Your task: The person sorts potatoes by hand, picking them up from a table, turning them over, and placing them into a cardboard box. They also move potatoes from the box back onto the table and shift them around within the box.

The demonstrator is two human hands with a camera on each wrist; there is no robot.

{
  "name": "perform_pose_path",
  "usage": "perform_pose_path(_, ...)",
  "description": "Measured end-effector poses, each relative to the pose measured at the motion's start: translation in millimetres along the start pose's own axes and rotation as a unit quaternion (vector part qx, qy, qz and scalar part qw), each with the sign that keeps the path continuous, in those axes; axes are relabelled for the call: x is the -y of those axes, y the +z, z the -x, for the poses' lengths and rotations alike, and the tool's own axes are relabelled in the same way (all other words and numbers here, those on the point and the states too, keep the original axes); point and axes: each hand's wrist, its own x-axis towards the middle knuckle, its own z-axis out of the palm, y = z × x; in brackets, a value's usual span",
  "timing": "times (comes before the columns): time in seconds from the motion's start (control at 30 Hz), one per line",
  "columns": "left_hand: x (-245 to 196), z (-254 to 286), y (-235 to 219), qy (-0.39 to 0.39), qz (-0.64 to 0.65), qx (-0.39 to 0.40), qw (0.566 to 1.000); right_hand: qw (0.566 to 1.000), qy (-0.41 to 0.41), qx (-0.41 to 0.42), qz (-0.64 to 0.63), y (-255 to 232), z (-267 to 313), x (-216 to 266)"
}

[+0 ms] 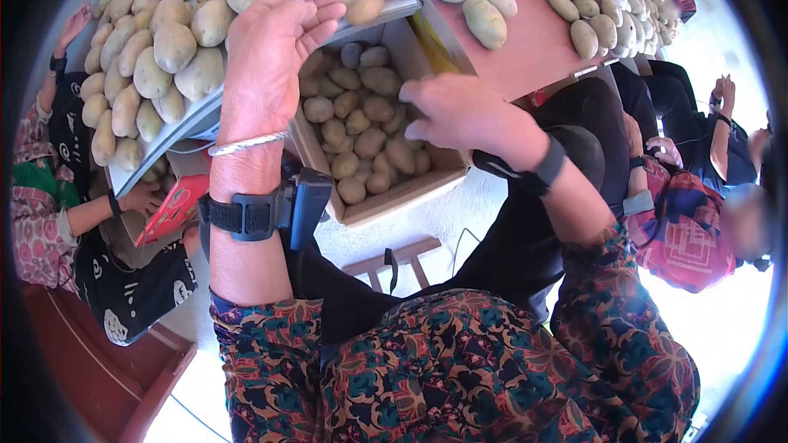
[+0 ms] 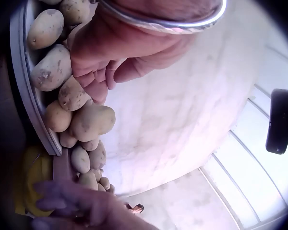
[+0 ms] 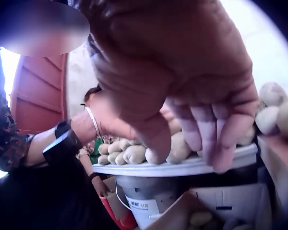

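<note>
My left hand [image 1: 279,49], with a bracelet at its wrist, is held palm up beside the heaped potatoes [image 1: 174,47] at the tabletop edge. In the left wrist view its fingers [image 2: 97,88] bend loosely near the potatoes [image 2: 52,67], and no potato shows in them. Above the right side of a cardboard box [image 1: 394,205] hangs my right hand [image 1: 468,111], its fingers apart and holding nothing visible. Inside the box lie several smaller potatoes [image 1: 371,143]. The right wrist view shows the right fingers [image 3: 223,129] pointing down, in front of the white table edge [image 3: 182,167].
More potatoes [image 1: 484,23] lie on a reddish tabletop [image 1: 525,53] at the right. Below the table in the right wrist view stands a labelled bucket [image 3: 146,203]. People sit at both sides, one with a hand by a red box [image 1: 174,205].
</note>
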Motion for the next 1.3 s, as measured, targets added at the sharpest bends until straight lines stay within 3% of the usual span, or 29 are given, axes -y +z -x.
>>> perform_pose_path(0.03,-1.2,0.7,-0.4,-0.004,0.001,-0.002,1.000,0.996,0.018,0.090,0.007,14.9,-10.1,-3.6)
perform_pose_path(0.17,-6.2,2.2,-5.8,0.023,-0.007,0.036,0.999,0.985,0.044,0.165,-0.028,104.4,-56.3,-32.7)
perform_pose_path(0.23,-10.2,2.9,-8.2,0.033,-0.003,0.047,0.998,0.977,0.070,0.186,-0.073,126.2,-68.4,-34.6)
perform_pose_path(0.3,-14.4,5.6,-7.6,0.053,-0.005,0.029,0.998,0.953,0.114,0.259,-0.105,133.9,-76.8,-32.5)
perform_pose_path(0.33,-14.4,5.5,-9.6,0.053,-0.005,0.026,0.998,0.958,0.070,0.267,-0.072,162.0,-90.4,-41.3)
perform_pose_path(0.4,-16.2,3.1,-15.5,0.053,0.008,0.020,0.998,0.964,0.071,0.246,-0.076,216.9,-102.1,-54.5)
perform_pose_path(0.47,-18.1,4.4,-15.5,0.054,0.006,0.004,0.998,0.968,0.074,0.227,-0.083,232.7,-102.7,-50.3)
perform_pose_path(0.57,-19.1,4.2,-12.6,0.054,0.010,-0.017,0.998,0.953,0.132,0.255,-0.098,250.7,-99.8,-42.3)
perform_pose_path(0.63,-20.8,2.1,-13.1,0.058,0.011,-0.025,0.998,0.966,0.182,0.170,-0.074,297.2,-107.9,-55.7)
perform_pose_path(0.7,-21.6,2.0,-15.0,0.049,0.023,-0.028,0.998,0.972,0.184,0.129,-0.069,281.4,-97.7,-44.2)
perform_pose_path(0.77,-21.5,3.1,-16.8,0.050,0.025,-0.035,0.998,0.968,0.119,0.221,-0.023,268.2,-103.1,-47.2)
perform_pose_path(0.97,-18.4,1.1,-15.1,0.043,0.053,-0.046,0.997,0.968,0.031,0.246,-0.044,155.0,-104.5,-6.7)
perform_pose_path(1.1,-17.1,0.5,-14.4,0.018,0.062,-0.061,0.996,0.978,0.007,0.180,-0.105,76.3,-79.8,14.1)
perform_pose_path(1.23,-15.6,1.6,-10.8,0.018,0.054,-0.063,0.996,0.967,-0.094,0.015,-0.238,12.2,-53.0,-0.9)
perform_pose_path(1.3,-14.2,0.6,-10.8,0.015,0.049,-0.064,0.997,0.962,-0.075,0.001,-0.261,-22.7,-36.8,-7.9)
